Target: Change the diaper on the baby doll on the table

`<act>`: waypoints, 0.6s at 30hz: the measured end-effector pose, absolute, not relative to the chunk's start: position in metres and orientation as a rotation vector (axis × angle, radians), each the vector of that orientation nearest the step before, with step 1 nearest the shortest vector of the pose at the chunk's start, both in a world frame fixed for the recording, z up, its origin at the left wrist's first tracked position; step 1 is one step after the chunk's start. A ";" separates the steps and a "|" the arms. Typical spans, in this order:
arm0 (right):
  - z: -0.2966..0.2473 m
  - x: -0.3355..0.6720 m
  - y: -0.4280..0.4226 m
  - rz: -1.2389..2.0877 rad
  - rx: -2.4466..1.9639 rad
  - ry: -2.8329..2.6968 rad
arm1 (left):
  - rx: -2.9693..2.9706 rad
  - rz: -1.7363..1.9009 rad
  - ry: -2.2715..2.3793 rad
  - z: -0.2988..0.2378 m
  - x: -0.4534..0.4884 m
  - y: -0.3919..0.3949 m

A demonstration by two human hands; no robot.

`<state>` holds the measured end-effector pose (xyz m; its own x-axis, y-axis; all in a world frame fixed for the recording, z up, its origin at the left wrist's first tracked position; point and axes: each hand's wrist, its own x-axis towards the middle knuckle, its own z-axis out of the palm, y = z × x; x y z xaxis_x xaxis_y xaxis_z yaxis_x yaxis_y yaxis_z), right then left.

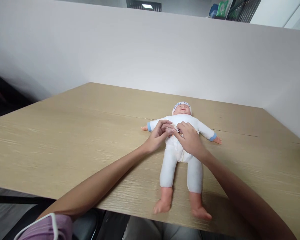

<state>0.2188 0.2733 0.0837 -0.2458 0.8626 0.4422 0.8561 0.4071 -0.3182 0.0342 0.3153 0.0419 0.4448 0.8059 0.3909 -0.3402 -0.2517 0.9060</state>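
Note:
A baby doll [195, 176] in a white suit with blue cuffs and a printed headband lies on its back, feet toward me. Around its hips is a white diaper [174, 144]. Both my hands meet over the doll's belly at the front waist of the diaper. My left hand [161, 133] has its fingers curled at the diaper's upper edge. Close beside it, my right hand [189, 138] is closed in a pinch on the same edge. The fingers partly hide the waistband and whatever lies under them.
The doll rests on a wide wooden table [77, 133] with a seam across it. A white partition [140, 53] rises behind the table and along its right side. Beyond the partition, a green package [222, 8] shows. A dark chair part [5, 90] stands at the left.

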 end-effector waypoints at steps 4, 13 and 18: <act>0.083 0.221 0.274 0.046 -1.420 -2.107 | 1.449 1.142 0.422 0.037 0.033 0.313; 0.084 0.225 0.276 0.206 -1.420 -1.975 | 1.690 1.187 0.518 0.032 0.026 0.310; 0.081 0.222 0.275 0.166 -1.423 -1.925 | 1.831 1.128 0.535 0.031 0.023 0.310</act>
